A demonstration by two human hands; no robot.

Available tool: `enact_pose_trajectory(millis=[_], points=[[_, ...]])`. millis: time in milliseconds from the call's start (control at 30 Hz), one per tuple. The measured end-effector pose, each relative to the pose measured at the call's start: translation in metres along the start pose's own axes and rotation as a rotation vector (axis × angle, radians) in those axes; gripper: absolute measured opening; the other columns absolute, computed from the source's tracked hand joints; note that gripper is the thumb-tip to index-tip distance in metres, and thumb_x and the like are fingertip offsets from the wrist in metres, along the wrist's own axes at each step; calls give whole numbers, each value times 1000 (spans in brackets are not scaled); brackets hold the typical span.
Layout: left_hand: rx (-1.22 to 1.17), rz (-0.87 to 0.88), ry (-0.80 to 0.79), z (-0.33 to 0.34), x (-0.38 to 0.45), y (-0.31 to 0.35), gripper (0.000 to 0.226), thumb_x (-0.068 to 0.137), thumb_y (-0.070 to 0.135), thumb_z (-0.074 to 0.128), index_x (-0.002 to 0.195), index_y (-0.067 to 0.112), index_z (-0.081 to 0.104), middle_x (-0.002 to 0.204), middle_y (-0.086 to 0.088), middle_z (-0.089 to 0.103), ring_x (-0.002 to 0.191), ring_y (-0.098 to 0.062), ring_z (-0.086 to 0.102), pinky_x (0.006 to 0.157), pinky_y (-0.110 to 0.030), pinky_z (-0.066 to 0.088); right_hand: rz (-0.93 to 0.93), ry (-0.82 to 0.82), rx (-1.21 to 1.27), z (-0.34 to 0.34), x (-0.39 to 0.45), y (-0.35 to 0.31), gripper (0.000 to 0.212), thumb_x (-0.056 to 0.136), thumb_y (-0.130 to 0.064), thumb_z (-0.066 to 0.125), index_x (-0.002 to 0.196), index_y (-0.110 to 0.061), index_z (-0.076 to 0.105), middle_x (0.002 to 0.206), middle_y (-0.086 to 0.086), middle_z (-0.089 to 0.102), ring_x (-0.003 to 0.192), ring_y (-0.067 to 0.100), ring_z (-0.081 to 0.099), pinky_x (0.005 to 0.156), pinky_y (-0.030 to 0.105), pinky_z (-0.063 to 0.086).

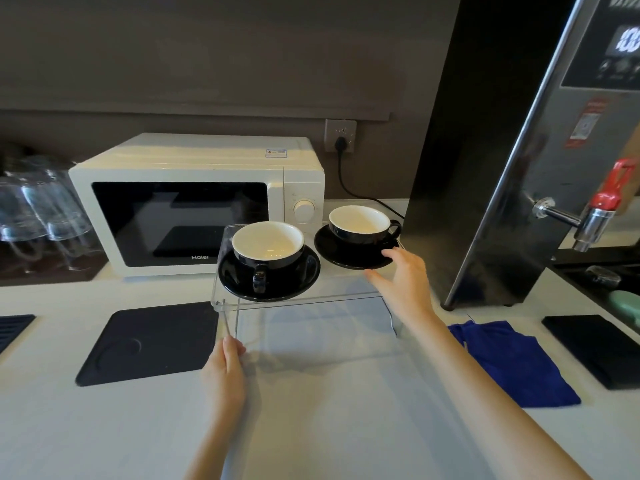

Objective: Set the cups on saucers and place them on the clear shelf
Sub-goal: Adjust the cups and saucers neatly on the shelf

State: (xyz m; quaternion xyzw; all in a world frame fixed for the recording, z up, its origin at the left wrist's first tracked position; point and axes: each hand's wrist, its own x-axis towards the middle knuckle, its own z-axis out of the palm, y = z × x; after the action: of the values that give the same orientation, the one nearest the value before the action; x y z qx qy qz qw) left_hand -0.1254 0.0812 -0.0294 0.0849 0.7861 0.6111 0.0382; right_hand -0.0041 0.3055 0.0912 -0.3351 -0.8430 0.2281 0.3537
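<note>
Two black cups with white insides stand on black saucers on top of the clear shelf [339,289]. The left cup [268,247] sits on its saucer [304,275] with the handle facing me. The right cup [360,223] sits on its saucer [332,249] with the handle to the right. My right hand [405,282] is spread open at the near right edge of the right saucer, fingertips touching or just off it. My left hand [227,365] rests against the shelf's front left leg, holding nothing that I can see.
A white microwave [194,199] stands behind the shelf. A tall steel water boiler [519,150] with a red-handled tap [588,216] is at the right. A black mat [149,344] lies left, a blue cloth [512,365] and another black mat [599,348] right. Upturned glasses [38,206] stand far left.
</note>
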Motion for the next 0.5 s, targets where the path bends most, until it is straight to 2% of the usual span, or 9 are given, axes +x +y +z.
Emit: enact_pose_trajectory(millis=[67,133,200,267,367,500], points=[[-2,16,-3,0,0,0,38,96,25,29,76,7,55,78,-6,61,80,-30,57,69,-35,40,-97,88,30,5,-12,-14,34,81,-20,66,113,-9,61,117,6,63,116,21,49,88,25,39],[11,40,0,1,0,0,40,98,27,27,77,6,55,80,-9,61,79,-28,56,69,-36,40,-212,13,104,12,-20,-33,30,83,-18,64,112,-10,62,115,5,64,113,20,53,89,28,44],[40,54,-4,1,0,0,42,98,31,25,77,10,54,79,-8,60,77,-25,56,72,-37,41,-242,-172,138,21,-27,-53,38,84,-26,63,118,-11,58,121,3,60,117,18,49,91,24,39],[45,48,-6,1,-1,-1,42,98,33,24,77,11,53,78,-7,60,76,-23,55,73,-38,41,-217,-284,105,33,-32,-67,49,80,-43,63,119,-14,55,124,1,55,120,17,44,91,24,36],[46,56,-7,1,-1,0,42,98,33,23,76,12,52,77,-8,60,75,-22,55,71,-36,42,-220,-293,49,49,-39,-77,65,73,-58,61,122,-15,52,133,1,48,127,20,36,98,33,39],[38,40,-3,0,1,-2,40,96,34,24,74,13,50,74,-9,58,72,-22,54,69,-35,43,-216,-274,135,52,-38,-77,67,73,-52,67,127,-17,48,135,0,49,126,18,39,98,29,37]])
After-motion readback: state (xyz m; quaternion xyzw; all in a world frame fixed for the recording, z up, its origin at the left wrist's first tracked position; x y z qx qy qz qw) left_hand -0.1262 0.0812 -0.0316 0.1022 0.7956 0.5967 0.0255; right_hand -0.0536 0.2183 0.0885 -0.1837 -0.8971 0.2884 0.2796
